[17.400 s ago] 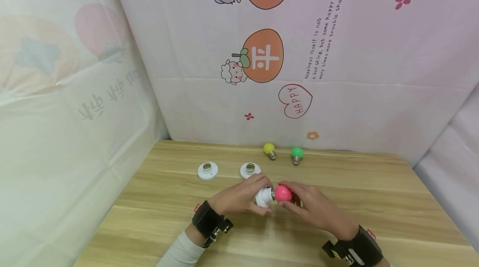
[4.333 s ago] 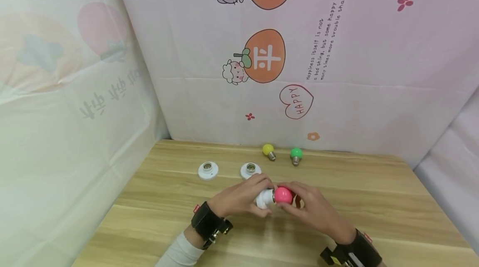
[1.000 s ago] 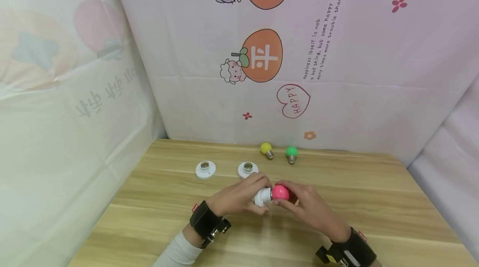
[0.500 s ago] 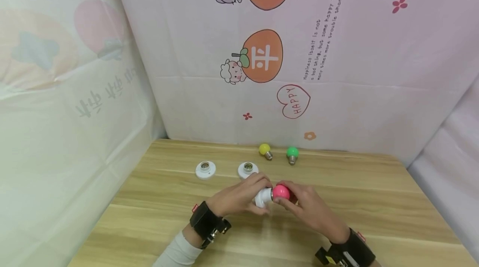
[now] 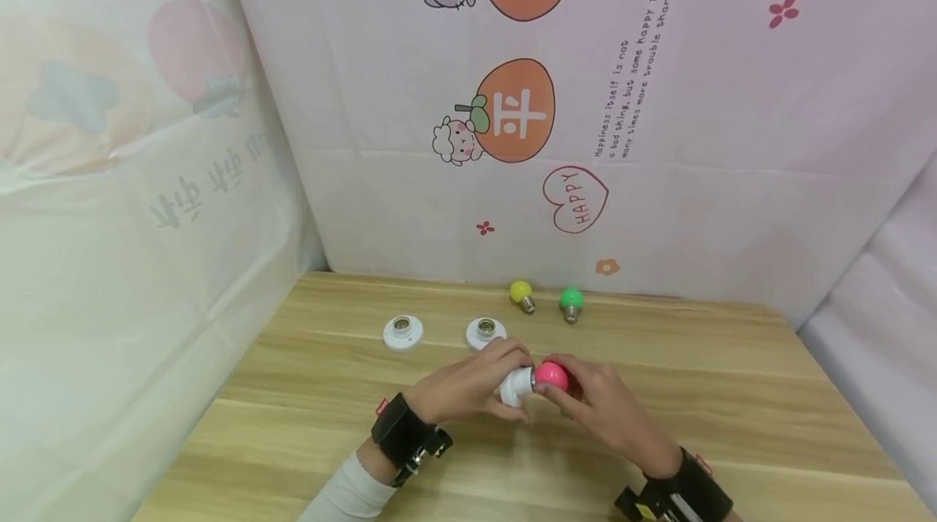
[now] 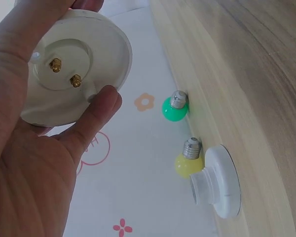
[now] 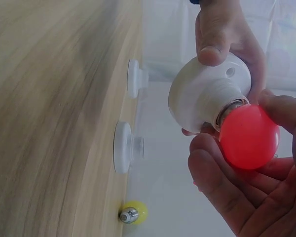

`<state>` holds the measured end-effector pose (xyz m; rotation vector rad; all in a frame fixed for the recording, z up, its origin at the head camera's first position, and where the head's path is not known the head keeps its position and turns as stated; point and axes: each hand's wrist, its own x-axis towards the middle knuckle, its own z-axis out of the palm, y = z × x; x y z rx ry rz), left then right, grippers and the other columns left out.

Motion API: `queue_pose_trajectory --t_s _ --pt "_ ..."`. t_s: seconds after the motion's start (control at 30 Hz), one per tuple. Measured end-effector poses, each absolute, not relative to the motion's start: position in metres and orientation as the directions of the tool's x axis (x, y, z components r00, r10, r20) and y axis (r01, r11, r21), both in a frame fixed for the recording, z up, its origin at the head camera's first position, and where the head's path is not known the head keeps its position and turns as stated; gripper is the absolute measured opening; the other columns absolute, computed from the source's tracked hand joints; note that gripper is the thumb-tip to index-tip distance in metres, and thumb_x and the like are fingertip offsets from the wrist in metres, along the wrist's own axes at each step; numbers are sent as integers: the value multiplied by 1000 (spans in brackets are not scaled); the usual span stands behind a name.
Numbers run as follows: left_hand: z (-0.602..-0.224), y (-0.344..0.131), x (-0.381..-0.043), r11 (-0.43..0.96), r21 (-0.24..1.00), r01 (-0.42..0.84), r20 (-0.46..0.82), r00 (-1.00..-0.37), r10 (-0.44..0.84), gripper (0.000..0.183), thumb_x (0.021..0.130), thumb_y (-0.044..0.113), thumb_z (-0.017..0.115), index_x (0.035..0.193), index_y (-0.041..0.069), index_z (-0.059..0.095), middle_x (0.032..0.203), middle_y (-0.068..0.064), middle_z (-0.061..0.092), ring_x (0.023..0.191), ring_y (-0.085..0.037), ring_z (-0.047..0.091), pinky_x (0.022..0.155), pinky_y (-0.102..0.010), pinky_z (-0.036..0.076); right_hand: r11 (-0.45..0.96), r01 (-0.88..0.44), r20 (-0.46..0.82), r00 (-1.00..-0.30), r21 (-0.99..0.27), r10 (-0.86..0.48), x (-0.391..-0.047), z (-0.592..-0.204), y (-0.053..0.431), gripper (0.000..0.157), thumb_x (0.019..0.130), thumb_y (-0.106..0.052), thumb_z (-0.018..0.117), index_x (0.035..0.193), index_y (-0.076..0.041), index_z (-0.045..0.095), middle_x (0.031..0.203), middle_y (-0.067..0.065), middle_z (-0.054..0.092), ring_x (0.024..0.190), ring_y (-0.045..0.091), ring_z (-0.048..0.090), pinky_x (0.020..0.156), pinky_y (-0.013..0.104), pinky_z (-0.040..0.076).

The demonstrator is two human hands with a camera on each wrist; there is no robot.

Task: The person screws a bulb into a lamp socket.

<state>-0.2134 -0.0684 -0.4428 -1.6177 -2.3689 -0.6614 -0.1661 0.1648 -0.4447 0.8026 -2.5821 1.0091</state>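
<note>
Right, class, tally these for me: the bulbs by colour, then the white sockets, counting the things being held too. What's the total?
Pink bulb: 1
Yellow bulb: 1
Green bulb: 1
White sockets: 3, one of them held in the left hand
Total: 6

The left hand (image 5: 468, 385) and right hand (image 5: 606, 402) are bare. A whitish long sleeve (image 5: 351, 492), softly creased, covers the left forearm and ends below the wrist. Around that wrist goes a broad black band (image 5: 398, 432) with a small red tag (image 5: 381, 406) at its edge, pale marks on it, and a compact black camera unit (image 5: 440, 442) with shiny metallic fittings. The right wrist wears a matching dark strap (image 5: 701, 486) with its own red label (image 5: 703, 464), a light grey strip (image 5: 685, 507) and a yellow patch (image 5: 646, 512).
</note>
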Motion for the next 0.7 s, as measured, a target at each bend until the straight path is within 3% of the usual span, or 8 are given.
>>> queue_pose_trajectory --t_s 0.4,0.7 --pt "-445 -69 -213 329 271 905 377 -414 828 64 76 50 75 123 15 51 119 9 47 106 -3 40 88 -10 38 620 -559 419 -827 -550 -375 -167 -446 163 38 88 -45 65 111 -13 65 78 -13 60 62 2 54 52 19 50" --pt "-446 -68 -213 344 287 894 366 -435 823 66 78 57 69 126 17 50 122 10 45 109 -2 39 88 -10 39 591 -583 450 -810 -557 -375 -169 -448 164 39 86 -41 69 112 -12 65 91 -9 65 68 0 57 55 22 53"
